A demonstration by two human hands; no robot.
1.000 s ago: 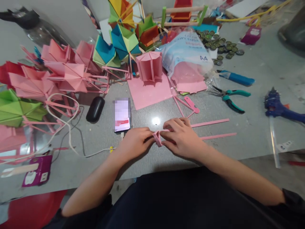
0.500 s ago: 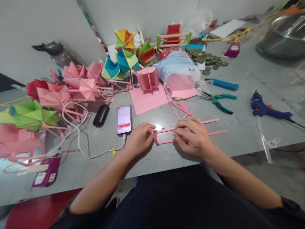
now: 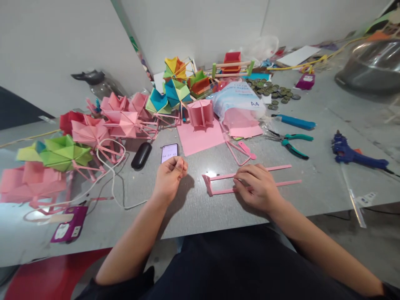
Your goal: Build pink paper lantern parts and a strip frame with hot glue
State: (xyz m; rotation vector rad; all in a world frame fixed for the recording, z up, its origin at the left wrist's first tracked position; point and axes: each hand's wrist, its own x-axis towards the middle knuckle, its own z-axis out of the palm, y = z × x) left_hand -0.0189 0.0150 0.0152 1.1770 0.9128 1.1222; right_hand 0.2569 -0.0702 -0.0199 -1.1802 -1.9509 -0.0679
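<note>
My left hand (image 3: 170, 177) is raised over the table, with its thumb and fingers pinched together. Whether anything small sits in that pinch I cannot make out. It partly covers the phone (image 3: 169, 151), whose screen shows digits. On the table lies a pink U-shaped frame (image 3: 222, 192), two long strips joined by a short crosspiece at the left end. My right hand (image 3: 256, 187) is over the middle of both strips, its fingers closed on the frame and hiding part of it. Beyond that hand lie a pink triangular strip piece (image 3: 236, 155) and a small pink piece (image 3: 246, 150).
Folded pink paper models (image 3: 125, 123) and a green one (image 3: 65, 152) crowd the left, with a white cable (image 3: 114, 183). Behind are a paper bag (image 3: 239, 100) and bottle caps (image 3: 276, 91). Pliers (image 3: 293, 143) and a blue glue gun (image 3: 356, 154) lie right.
My left hand has let go of the frame's crosspiece and moved left and up, now partly covering the phone. The right hand stays on the strips. The whole view has shifted slightly.
</note>
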